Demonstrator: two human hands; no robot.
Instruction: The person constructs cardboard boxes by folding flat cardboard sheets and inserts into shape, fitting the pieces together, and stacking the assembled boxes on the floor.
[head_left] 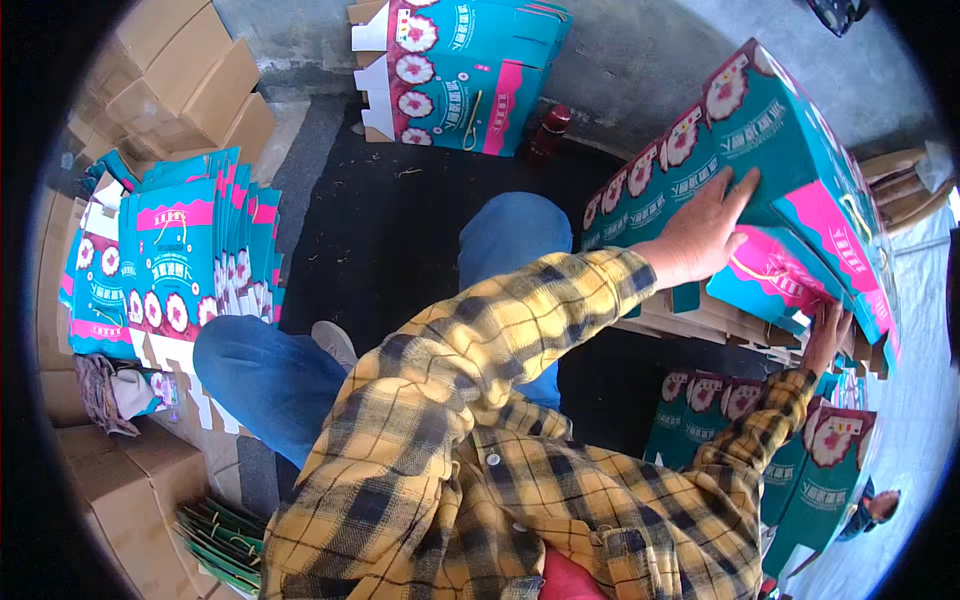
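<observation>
Cartons (775, 165) printed teal and pink stand together at the person's right; a smaller teal bundle (175, 260) sits left, apparently placed within reach. The left hand (705, 235), fingers spread, rests on a carton face, gripping nothing, probably steadying it. The right hand (828, 330), partly curled, touches the lower pink panel (765, 270); its grip is unclear. Beyond stands a red bottle (551, 125).

A rough grey wall (640, 60) stands beyond a black floor mat (370, 220) strewn with small scraps. A strip of paler bare floor (288, 125) borders the mat on the left. At right, 1 expanse of whitish-blue sheeting (918, 310) catches the brightest light.
</observation>
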